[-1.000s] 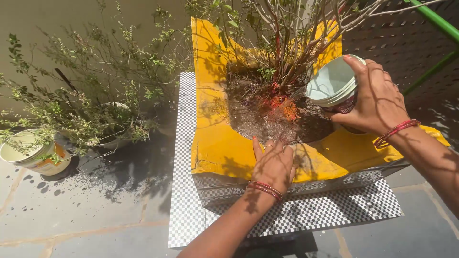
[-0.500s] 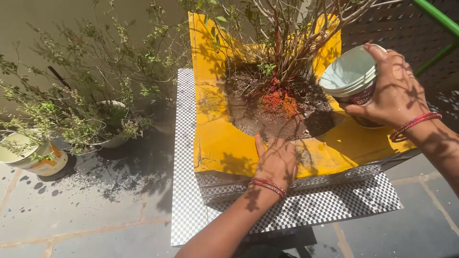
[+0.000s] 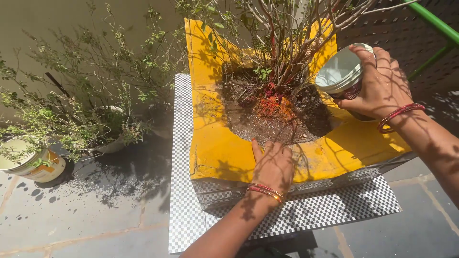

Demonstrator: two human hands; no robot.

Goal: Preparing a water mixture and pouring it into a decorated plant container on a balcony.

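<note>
As seen from the head camera, items run from largest to smallest.

Floor: grey stone slabs (image 3: 71, 210) in strong sun, with scattered dark soil near the left pots.
Worktop: a checkered black-and-white sheet (image 3: 330, 210) covers a low stand; the yellow planter stands on it.
Yellow planter: a square, bright yellow container (image 3: 215, 148) with a wide flat rim, its paint chipped along the near left edge.
Shrub: a bare-stemmed woody plant (image 3: 287, 52) with few leaves rises upright from the middle of the planter.
Soil: dark earth (image 3: 248, 114) fills the planter's round opening; a patch of red-orange powder (image 3: 272, 105) lies at the stem base.
Bushy plant: a thin-leaved green plant (image 3: 91, 105) stands in a pale pot on the floor, left of the worktop.
Cream pot: a small round pot (image 3: 33, 167) stands on the floor at far left, well apart from the planter.
Right hand: the right hand (image 3: 382, 86), red bangles at the wrist, is closed around a cup, above the planter's right rim.
Cup: a pale round cup (image 3: 339, 71) is tilted on its side, its mouth turned toward the shrub.
Left hand: the left hand (image 3: 272, 165) lies flat, fingers extended, on the near rim, fingertips at the soil edge, gripping nothing.
</note>
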